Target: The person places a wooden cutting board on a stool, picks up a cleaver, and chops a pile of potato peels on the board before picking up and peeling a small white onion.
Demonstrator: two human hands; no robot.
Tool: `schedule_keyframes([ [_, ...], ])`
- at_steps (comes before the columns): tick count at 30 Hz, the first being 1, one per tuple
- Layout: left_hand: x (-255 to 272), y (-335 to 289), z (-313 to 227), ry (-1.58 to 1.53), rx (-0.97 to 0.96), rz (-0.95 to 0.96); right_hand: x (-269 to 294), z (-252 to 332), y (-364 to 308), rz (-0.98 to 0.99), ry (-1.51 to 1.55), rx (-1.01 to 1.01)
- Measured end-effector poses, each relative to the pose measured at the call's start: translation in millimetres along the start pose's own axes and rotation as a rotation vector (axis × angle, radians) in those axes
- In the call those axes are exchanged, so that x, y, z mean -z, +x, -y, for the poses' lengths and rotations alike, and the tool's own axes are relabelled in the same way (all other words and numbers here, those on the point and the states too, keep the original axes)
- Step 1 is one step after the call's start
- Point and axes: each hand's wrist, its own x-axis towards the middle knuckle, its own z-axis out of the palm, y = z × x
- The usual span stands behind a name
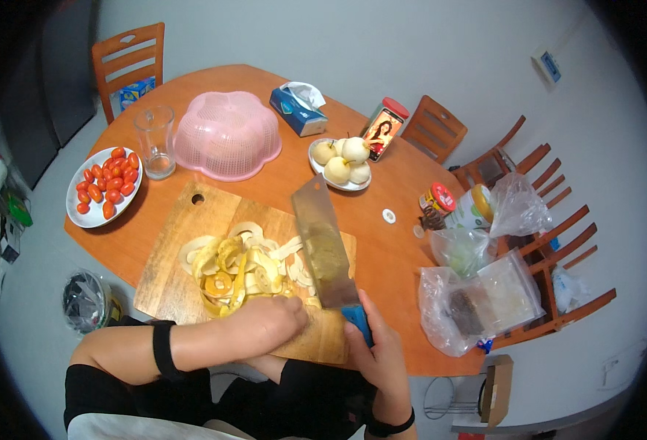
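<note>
My right hand grips the blue handle of a cleaver, whose broad blade stands over the right part of the wooden cutting board. My left hand is closed, knuckles up, low on the board beside the blade. Whatever lies under its fingers is hidden. A heap of yellow-green fruit peel spreads on the board just beyond my left hand. Several pale thin slices lie between the peel and the blade.
Beyond the board are a plate of cherry tomatoes, a glass mug, a pink basket turned over, a tissue box, a plate of peeled pears and a propped phone. Plastic bags sit at the right edge.
</note>
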Motion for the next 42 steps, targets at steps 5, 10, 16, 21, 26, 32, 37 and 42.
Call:
schedule_keyframes([
  [5, 46, 11, 28, -0.279, 0.152, -0.286, 1, -7, -2, -0.010, 0.029, -0.023],
  [10, 44, 7, 48, -0.140, 0.190, -0.350, 1, -5, -1, -0.015, 0.024, 0.007],
  [16, 25, -4, 0, -0.079, -0.168, -0.072, -4, -4, 2, 0.006, 0.006, 0.038],
  [21, -7, -9, -4, 0.165, -0.102, -0.009, -3, 1, 2, -0.002, -0.005, 0.066],
  [26, 19, -4, 8, -0.021, 0.003, -0.161, -1, 3, -1, 0.001, 0.020, 0.039],
  [32, 43, -3, 56, -0.048, 0.369, -0.330, 1, 11, -2, -0.003, 0.018, 0.017],
  [37, 38, -12, 61, -0.037, 0.471, -0.258, -4, 17, -1, 0.043, 0.021, 0.095],
  [42, 31, -15, 62, 0.030, 0.389, -0.271, -4, 42, 6, -0.064, -0.076, 0.237],
])
